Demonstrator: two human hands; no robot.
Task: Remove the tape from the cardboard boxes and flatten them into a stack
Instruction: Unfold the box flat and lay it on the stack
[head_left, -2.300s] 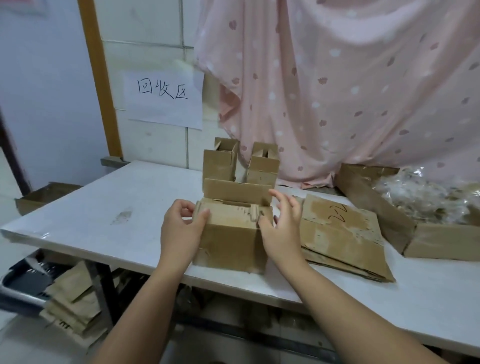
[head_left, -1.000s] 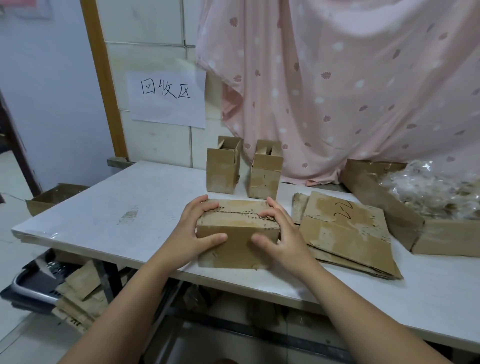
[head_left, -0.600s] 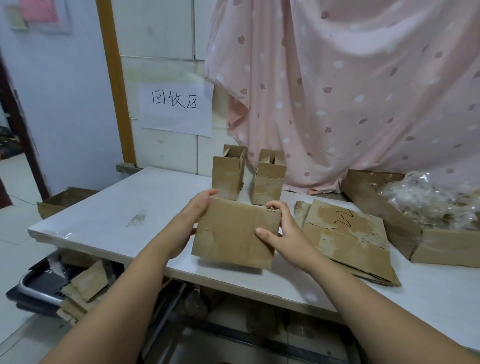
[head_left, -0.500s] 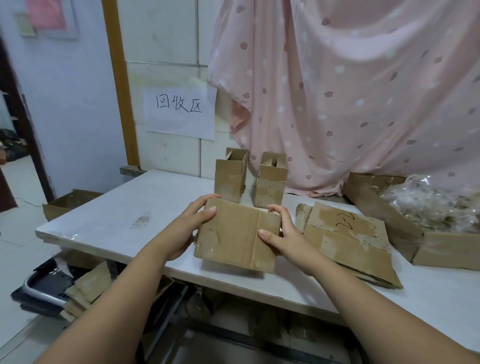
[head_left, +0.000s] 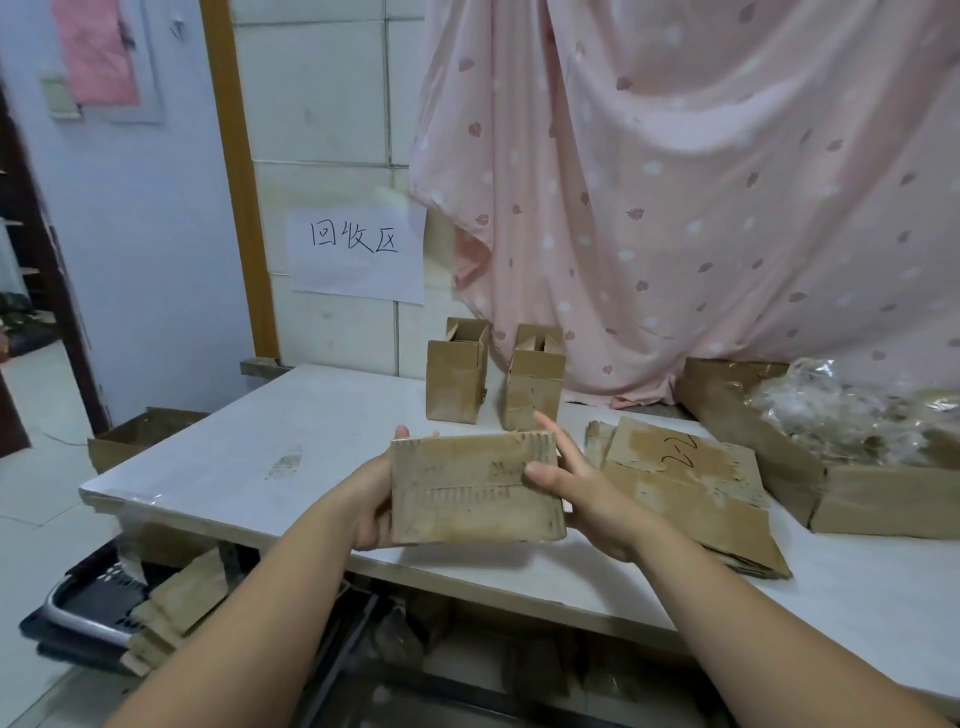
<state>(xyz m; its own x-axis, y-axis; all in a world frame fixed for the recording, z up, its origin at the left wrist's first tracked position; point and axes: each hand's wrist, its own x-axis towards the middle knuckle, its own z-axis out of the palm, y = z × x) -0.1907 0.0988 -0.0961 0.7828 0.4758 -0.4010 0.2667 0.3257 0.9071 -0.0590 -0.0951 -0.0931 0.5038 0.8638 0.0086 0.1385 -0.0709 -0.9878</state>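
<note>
**Taped box held off the table at its near edge**

Risk: the small brown cardboard box (head_left: 475, 488) is held in the air above the near edge of the white table (head_left: 234, 457), with its seam apparently closed. In my judgement, picking at the tape from this hold could let the box slip to the floor. The left hand (head_left: 371, 499) wraps the box's left edge, fingertips showing over the top. The right hand (head_left: 576, 488) pinches the right edge, thumb on the front face and forefinger straight behind. Beyond, toward the right edge, lies a stack of flattened brown cardboard (head_left: 685, 483). Two upright brown cardboard boxes (head_left: 457, 374) stand at the far edge, not yet flattened.
</note>
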